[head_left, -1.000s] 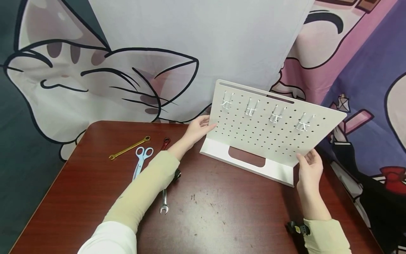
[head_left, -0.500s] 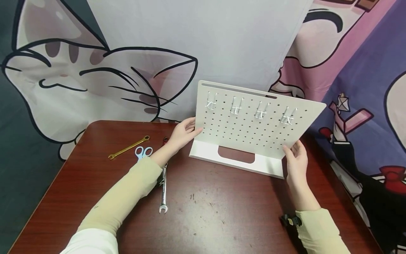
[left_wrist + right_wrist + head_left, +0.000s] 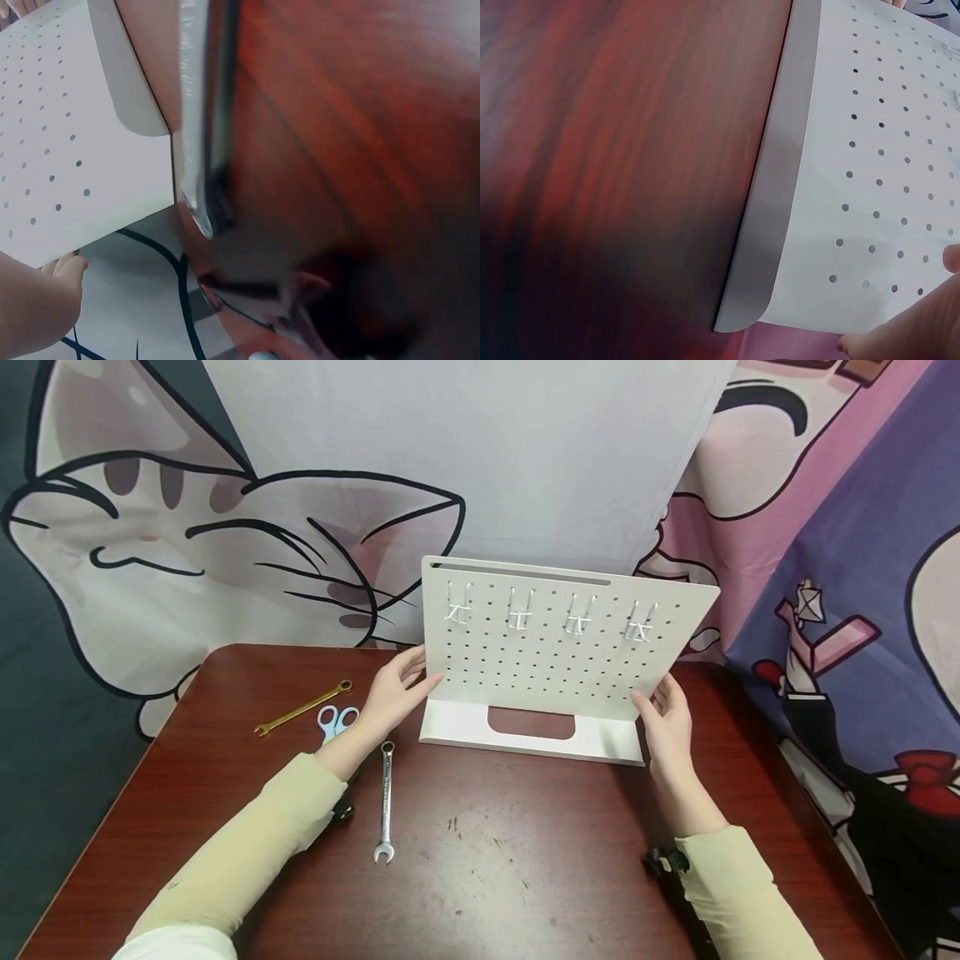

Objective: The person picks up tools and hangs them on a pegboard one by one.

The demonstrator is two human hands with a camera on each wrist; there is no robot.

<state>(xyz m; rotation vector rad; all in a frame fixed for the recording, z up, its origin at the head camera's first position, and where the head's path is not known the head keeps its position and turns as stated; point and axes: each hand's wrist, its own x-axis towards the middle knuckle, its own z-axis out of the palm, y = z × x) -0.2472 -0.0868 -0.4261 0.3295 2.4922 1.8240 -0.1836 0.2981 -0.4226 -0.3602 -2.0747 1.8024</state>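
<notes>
A white metal pegboard [image 3: 547, 662] with a flat base stands upright near the table's back edge. Several clear wire hooks [image 3: 578, 622] hang in a row along its upper part. My left hand [image 3: 392, 695] grips its left edge, thumb on the front face and fingers reaching behind. At the opposite edge my right hand [image 3: 667, 727] holds the board the same way, thumb in front. The left wrist view shows the left hand [image 3: 37, 307] at the perforated panel's edge; in the right wrist view the right hand [image 3: 915, 326] is at the board's side.
Left of the board, a gold wrench [image 3: 303, 707] and light-blue scissors [image 3: 327, 721] lie on the brown table [image 3: 480, 877]. My left forearm covers part of the scissors. A silver wrench [image 3: 386, 806] lies right of that forearm. Printed curtains [image 3: 562, 460] hang behind.
Both hands have moved the pegboard leftward across the table, and it has turned to face me more squarely. The silver wrench's upper end has come out from behind the left arm.
</notes>
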